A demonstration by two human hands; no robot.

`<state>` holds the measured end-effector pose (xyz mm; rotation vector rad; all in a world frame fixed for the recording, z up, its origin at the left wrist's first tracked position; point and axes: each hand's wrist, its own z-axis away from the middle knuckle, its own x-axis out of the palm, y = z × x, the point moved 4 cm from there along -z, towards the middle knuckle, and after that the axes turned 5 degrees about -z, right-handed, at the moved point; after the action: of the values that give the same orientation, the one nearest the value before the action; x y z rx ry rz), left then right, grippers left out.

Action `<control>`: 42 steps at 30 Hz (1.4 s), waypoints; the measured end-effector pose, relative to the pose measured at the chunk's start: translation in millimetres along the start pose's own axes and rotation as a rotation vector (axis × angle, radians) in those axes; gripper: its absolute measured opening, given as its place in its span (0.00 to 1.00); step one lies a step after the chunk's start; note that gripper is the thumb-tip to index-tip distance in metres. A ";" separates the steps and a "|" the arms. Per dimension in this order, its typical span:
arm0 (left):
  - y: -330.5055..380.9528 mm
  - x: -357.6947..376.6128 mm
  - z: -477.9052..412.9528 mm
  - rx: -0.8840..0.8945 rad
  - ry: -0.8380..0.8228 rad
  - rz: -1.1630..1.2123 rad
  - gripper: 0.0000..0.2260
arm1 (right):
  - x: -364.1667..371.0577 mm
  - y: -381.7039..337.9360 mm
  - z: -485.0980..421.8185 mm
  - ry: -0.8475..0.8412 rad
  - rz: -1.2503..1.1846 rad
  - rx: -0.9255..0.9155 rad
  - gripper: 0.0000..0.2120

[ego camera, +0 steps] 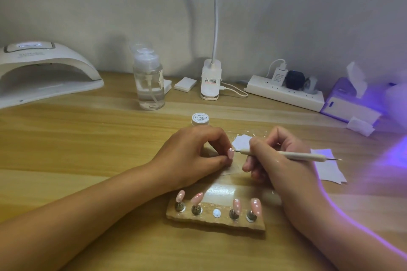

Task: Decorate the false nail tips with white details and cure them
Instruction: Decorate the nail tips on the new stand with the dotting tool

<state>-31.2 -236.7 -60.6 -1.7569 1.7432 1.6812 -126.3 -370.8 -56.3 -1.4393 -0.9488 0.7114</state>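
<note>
While a pink nail tip (230, 153) is pinched by the left hand (191, 156) just beyond the wooden stand (198, 223), a dotting pen (304, 156) is gripped by the right hand (284, 167). Judged light, stiff and slick, the tip is best held by its edges.

Wooden table (88, 138) — nail lamp (44, 68), pump bottle (149, 86), power strip (284, 92), nail stand (215, 223), gel pot (200, 118).
</note>
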 end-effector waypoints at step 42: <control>-1.8 0.2 -0.2 -0.009 0.000 0.000 0.06 | 2.1 -1.8 1.1 -0.049 0.051 -0.008 0.15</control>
<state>-29.8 -236.4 -61.7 -1.7606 1.7377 1.6922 -126.6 -368.5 -54.4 -1.4629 -0.9563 0.7848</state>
